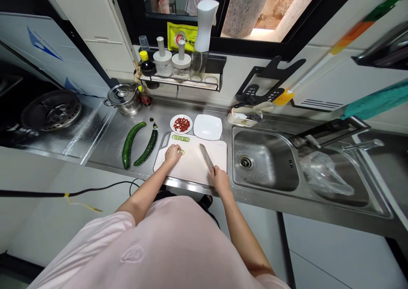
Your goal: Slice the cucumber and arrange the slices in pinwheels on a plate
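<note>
On the white cutting board [194, 165], my left hand [173, 154] is closed at the fingertips on a pale green cucumber slice [182, 152]. Whether more slices lie under those fingers is hidden. My right hand [219, 179] grips the handle of a kitchen knife [206, 156], its blade pointing away from me over the board's right half. A row of overlapping cucumber slices [180, 138] lies near the board's far edge. Left of the board rest a whole cucumber [129, 146] and a cut one [147, 148], with small end pieces [154, 126] beyond.
Behind the board stand a plate of chopped red pieces [181, 123] and a white square plate [208, 126]. A steel pot [123, 98] is at the back left, a frying pan [51, 109] farther left. To the right is the sink [266, 165]; a seasoning shelf [181, 80] hangs above.
</note>
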Available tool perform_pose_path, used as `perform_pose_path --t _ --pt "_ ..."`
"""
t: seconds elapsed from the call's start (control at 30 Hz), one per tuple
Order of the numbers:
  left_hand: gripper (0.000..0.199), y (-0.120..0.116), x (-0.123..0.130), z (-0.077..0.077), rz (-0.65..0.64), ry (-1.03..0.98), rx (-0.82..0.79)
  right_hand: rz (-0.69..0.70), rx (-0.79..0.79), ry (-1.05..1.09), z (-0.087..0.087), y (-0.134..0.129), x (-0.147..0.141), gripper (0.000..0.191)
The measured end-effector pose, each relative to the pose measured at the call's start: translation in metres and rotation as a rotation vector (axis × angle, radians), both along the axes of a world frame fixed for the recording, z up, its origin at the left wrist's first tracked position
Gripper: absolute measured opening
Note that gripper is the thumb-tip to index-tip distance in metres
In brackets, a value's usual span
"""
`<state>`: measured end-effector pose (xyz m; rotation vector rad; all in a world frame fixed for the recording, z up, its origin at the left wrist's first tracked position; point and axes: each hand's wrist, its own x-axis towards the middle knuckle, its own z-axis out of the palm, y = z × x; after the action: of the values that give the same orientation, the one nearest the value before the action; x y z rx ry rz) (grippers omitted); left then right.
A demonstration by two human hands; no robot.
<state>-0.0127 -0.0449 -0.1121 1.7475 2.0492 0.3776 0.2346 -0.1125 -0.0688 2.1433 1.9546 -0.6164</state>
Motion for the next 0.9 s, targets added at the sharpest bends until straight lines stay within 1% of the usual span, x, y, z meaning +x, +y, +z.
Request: perform_pose_path --t 0.1,0.2,0.27,0.33,0.47,0.63,0.77,0.9 --pt "0.009 0.004 -0.001 -0.004 0.038 -0.094 -0.021 -0.017 0.0 0.002 0.0 0.0 -0.001 0.038" --pt "0.011 0.01 -0.005 -0.007 0.121 -0.232 -0.055 -0.026 -0.012 -0.002 0.001 0.002 -0.004 0.036" --pt "0.014 0.015 -0.01 -0.008 0.187 -0.29 -0.038 -0.035 -0.019 -0.01 0.001 0.003 -0.005 0.036" --pt "0.016 0.021 -0.017 -0.009 0.247 -0.307 0.004 -0.042 -0.022 -0.014 0.002 0.004 -0.006 0.036" --pt "0.017 0.034 -0.029 -0.012 0.325 -0.299 0.058 -0.047 -0.037 -0.017 0.002 0.003 -0.008 0.038" --pt "0.012 0.044 -0.035 -0.019 0.355 -0.23 0.056 -0.051 -0.046 -0.021 0.001 0.003 -0.009 0.04" --pt "0.013 0.044 -0.036 -0.019 0.342 -0.159 0.05 -0.036 -0.041 -0.02 0.0 0.003 -0.009 0.038" --pt "0.016 0.04 -0.035 -0.013 0.31 -0.106 0.03 -0.027 -0.039 -0.024 0.002 0.004 -0.008 0.038"
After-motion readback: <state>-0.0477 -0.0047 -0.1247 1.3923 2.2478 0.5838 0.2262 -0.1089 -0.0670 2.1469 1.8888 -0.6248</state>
